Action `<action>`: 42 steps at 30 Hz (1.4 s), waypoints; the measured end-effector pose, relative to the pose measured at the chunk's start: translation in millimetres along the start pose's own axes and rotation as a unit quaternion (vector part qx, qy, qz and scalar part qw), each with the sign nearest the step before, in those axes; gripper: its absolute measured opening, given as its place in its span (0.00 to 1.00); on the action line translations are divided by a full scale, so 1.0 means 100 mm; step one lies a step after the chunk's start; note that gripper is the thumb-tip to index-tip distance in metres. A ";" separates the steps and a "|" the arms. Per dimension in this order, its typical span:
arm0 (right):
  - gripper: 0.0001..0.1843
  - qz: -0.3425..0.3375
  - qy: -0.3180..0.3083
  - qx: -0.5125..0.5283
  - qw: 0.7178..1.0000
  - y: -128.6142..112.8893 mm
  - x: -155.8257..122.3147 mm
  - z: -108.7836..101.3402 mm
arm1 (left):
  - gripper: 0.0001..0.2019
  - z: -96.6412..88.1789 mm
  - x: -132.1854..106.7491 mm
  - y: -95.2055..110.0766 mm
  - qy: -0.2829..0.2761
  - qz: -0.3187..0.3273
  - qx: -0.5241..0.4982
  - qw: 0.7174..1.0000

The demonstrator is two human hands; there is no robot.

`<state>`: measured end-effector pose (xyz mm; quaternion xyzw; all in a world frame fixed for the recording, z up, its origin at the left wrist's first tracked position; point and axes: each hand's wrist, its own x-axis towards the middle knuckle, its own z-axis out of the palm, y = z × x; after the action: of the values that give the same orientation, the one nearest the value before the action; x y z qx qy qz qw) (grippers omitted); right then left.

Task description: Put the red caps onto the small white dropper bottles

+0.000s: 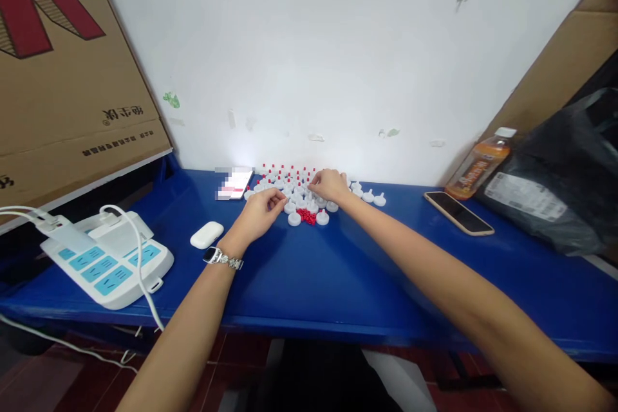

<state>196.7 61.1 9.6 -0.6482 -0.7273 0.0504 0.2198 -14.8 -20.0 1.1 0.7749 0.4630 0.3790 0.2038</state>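
Many white nozzle caps (294, 219) stand on the blue table, and those in the back rows carry small red tips (282, 167). A heap of loose red tips (307, 216) lies between the front white caps. My left hand (262, 211), with a watch on its wrist, is closed in a pinch at the left front of the caps. What it holds, if anything, is too small to make out. My right hand (331, 185) reaches over the right side of the group, thumb and fingertips pinched together above the caps. Whatever is between those fingertips cannot be made out.
Left of the hands lie a white earbud case (206, 235), a phone with a lit screen (236, 183) and a power strip (111, 270) with cables. On the right are another phone (458, 213), an orange drink bottle (477, 164) and a dark plastic bag (555, 174). A wall (338, 64) rises behind.
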 end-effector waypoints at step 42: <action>0.12 -0.207 0.061 0.250 0.944 0.11 -1.14 -0.37 | 0.20 0.57 0.30 0.58 -0.080 0.072 -0.110 0.988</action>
<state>227.9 -55.2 10.2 -0.4094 -0.7949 0.1442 0.4239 70.6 -19.8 16.4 0.8070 0.3433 0.3780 0.2966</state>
